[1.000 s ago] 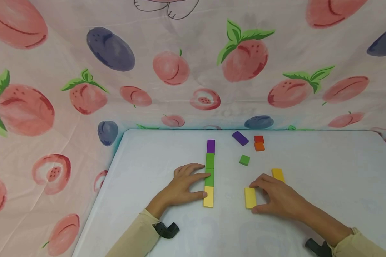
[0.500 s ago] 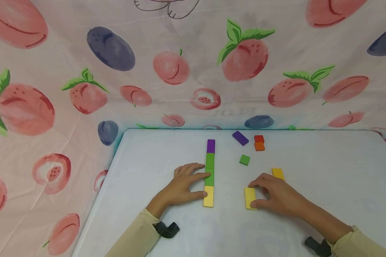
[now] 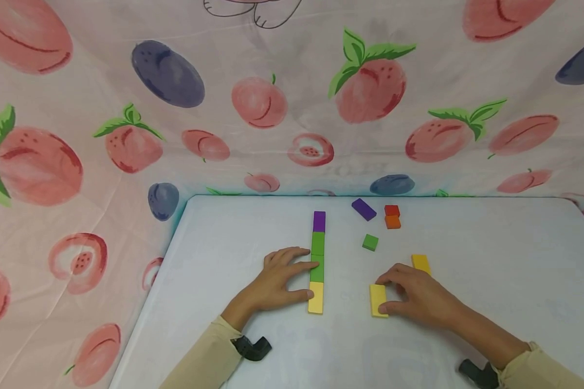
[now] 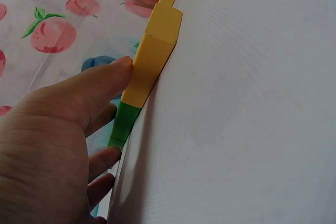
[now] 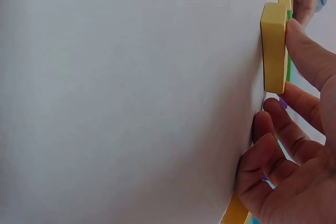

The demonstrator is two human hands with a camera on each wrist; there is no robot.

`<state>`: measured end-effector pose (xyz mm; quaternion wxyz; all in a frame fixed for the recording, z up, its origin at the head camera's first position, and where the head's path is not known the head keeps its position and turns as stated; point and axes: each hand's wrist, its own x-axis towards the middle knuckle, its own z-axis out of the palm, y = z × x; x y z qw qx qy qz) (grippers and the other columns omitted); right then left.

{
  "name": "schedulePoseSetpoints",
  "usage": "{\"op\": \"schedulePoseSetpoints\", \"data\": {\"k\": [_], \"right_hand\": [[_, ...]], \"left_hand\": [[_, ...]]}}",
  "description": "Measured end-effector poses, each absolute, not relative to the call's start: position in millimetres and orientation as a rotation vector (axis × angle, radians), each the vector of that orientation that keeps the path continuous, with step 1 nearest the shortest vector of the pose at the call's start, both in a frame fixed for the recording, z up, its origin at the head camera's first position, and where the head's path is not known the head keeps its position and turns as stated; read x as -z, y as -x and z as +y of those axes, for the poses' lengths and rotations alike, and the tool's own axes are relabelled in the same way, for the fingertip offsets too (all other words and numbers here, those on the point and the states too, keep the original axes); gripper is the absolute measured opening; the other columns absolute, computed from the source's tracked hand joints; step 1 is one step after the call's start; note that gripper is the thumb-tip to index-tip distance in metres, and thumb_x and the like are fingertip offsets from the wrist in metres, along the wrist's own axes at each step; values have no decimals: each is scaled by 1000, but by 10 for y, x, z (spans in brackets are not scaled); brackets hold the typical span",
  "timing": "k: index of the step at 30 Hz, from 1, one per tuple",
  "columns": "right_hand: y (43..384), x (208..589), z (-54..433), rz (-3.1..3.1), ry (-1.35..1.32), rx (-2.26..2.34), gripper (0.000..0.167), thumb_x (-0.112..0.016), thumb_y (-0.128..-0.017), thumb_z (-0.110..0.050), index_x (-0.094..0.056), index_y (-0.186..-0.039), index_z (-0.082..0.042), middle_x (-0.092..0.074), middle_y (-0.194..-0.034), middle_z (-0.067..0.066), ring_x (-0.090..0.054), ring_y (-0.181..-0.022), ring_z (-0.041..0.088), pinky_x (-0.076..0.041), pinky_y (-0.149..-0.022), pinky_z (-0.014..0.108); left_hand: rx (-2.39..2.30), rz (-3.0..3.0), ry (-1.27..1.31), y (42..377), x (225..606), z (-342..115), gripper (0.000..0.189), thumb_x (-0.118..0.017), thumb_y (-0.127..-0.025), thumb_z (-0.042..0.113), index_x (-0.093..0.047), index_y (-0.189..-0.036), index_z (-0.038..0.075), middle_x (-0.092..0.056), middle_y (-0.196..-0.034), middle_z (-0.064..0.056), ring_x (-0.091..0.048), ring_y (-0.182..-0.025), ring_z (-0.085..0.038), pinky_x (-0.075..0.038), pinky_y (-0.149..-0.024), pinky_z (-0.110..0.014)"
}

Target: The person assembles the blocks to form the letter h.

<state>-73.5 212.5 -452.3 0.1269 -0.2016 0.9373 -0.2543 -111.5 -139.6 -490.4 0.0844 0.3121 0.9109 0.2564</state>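
A straight row of flat blocks runs away from me in the head view: a yellow block (image 3: 315,304) nearest, a green block (image 3: 317,275), another green block (image 3: 318,243), then a purple block (image 3: 319,221). My left hand (image 3: 274,283) rests along the row's left side, thumb on the yellow block and index finger on the nearer green one. To the right of the row, my right hand (image 3: 420,297) has thumb and index finger on a separate yellow block (image 3: 376,300). In the right wrist view, the thumb lies on that block's (image 5: 274,51) upper edge and the index finger at its far end.
Behind my right hand lies another yellow block (image 3: 420,263), partly hidden. Farther back are a small green block (image 3: 370,242), a tilted purple block (image 3: 364,209), and a red block (image 3: 391,210) against an orange block (image 3: 392,222). A fruit-print cloth (image 3: 292,70) hangs past the white table's (image 3: 214,232) far edge.
The right thumb has shifted up from the near corner of the separate yellow block onto its right side. My left hand and the row stay in place.
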Motion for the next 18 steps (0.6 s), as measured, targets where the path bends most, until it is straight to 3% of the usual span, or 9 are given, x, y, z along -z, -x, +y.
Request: {"op": "schedulePoseSetpoints", "data": {"k": [18], "right_hand": [[723,4496,2113,2723,577,736,51,-85,-76,-53,-72,-116,-24,-62,-101,-15,-50,-85,4,-49,-71,18]], "left_hand": [[-779,2720,-934,1106,4892,-1394,61,-67,-91,57,-53,-148,38,-39,-161,4,-27,-152,-20,-17,-120,-58]]}}
